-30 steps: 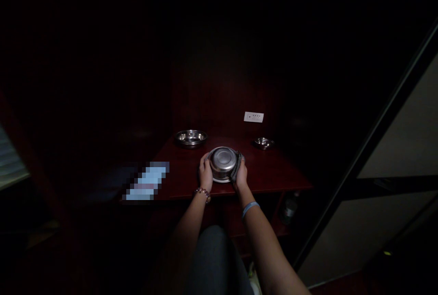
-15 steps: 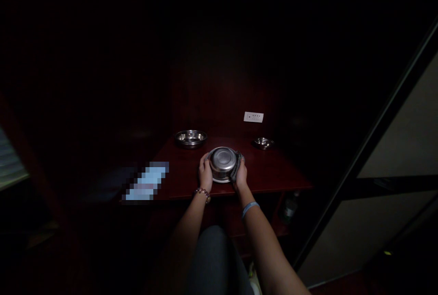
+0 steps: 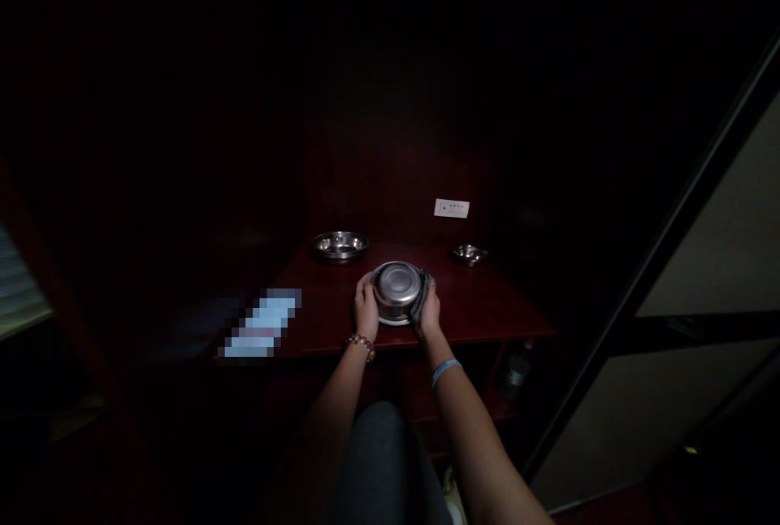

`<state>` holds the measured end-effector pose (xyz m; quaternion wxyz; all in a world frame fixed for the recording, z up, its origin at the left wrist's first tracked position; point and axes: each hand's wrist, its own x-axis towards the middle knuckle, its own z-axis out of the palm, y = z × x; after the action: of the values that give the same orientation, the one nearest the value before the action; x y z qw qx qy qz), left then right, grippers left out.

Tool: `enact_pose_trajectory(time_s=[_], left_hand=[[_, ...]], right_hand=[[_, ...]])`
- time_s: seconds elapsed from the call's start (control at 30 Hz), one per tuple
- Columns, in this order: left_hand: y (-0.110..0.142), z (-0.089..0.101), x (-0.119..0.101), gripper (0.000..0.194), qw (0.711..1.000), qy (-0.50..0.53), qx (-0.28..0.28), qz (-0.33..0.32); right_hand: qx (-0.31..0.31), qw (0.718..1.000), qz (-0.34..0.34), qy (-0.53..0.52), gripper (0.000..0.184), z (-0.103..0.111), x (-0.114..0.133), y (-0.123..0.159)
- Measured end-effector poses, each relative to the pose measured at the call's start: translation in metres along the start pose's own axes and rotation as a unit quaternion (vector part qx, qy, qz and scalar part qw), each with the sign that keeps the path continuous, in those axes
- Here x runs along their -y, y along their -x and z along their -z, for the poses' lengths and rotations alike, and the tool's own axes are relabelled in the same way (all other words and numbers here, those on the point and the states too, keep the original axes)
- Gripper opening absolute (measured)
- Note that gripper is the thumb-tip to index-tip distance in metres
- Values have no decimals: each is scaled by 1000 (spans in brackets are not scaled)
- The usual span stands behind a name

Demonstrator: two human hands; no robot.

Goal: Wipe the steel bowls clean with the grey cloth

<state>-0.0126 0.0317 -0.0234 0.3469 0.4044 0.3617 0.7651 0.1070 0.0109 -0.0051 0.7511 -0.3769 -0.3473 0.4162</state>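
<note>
A shiny metal bowl, turned upside down with its base facing up, is between my two hands over the near part of the dark red desk. My left hand grips its rim from the left, thumb on the near side. On the right, my right hand presses a dark grey cloth against the bowl's side. The undersides of the fingers are hidden. Whether the rim rests on the desk I cannot tell.
A wide metal bowl stands upright at the back left, and a smaller metal bowl at the back right. A white socket plate is on the back wall. A bottle stands on a shelf below. A pixelated bright patch lies at left.
</note>
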Motion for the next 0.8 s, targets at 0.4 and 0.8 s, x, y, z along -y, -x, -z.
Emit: enact_pose_trajectory(time_s=[0.4,0.8], left_hand=[[0,2,2,34,1000,-2,7,-10],[0,1,1,33,1000,-1,5,-11]], right_hand=[[-1,1000,-13,9,48,1,1,-1],[-6,1000,7,6,46,0,1,0]])
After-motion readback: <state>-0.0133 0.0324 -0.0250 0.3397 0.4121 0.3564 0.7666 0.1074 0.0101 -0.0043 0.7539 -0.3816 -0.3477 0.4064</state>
